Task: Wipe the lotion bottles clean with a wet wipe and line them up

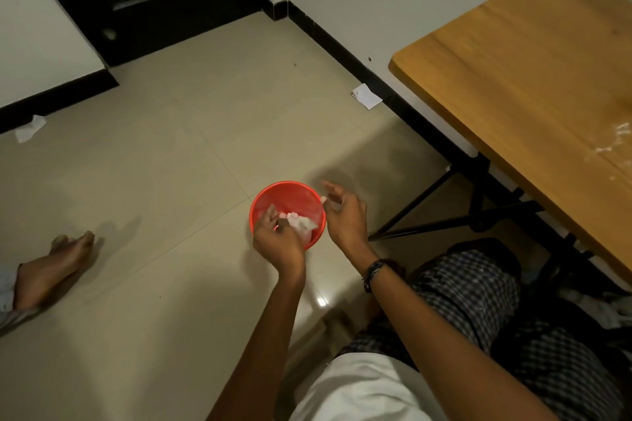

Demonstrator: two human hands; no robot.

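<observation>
Left hand (277,241) pinches wet wipe (302,223) over red bowl (290,189) on floor. Right hand (343,215) beside rim, fingers loose, holds nothing. Wipe looks soft, limp, probably dripping — better grip bunched middle. Lotion bottles not in view.

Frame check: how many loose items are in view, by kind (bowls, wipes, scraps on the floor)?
Red bowl: 1
White wipe, gripped by the left hand: 1
White scraps on the floor: 2
Total: 4

Home room, tiled floor (154,181), wooden table (533,85)
</observation>
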